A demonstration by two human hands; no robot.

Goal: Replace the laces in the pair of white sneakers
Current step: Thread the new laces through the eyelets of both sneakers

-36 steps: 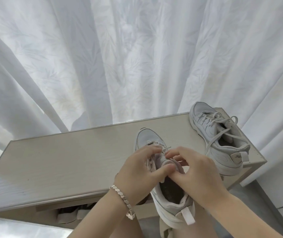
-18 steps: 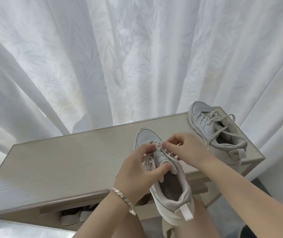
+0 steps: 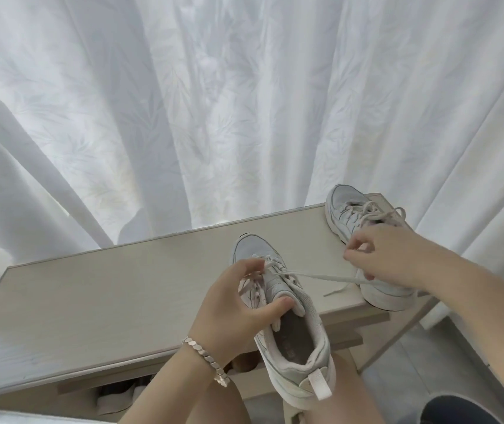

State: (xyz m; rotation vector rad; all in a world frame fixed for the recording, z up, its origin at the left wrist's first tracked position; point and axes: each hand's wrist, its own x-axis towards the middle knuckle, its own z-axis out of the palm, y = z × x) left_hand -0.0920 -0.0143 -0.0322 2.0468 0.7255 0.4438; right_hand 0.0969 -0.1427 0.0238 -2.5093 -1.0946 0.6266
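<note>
A white sneaker lies with its toe on the beige table and its heel toward me, over my lap. My left hand grips its upper, thumb on the tongue and fingers at the eyelets. A white lace runs taut from the eyelets rightward to my right hand, which pinches it, with the lace tip trailing on the table. The second white sneaker, laced, stands at the table's right end, partly hidden behind my right hand.
White curtains hang right behind the table. A shelf under the tabletop holds other shoes. Grey floor shows at the lower right, with a dark rounded object at the bottom edge.
My right hand has moved right and away from the eyelets, drawing a length of lace out of the near sneaker. My left hand stays on the shoe.
</note>
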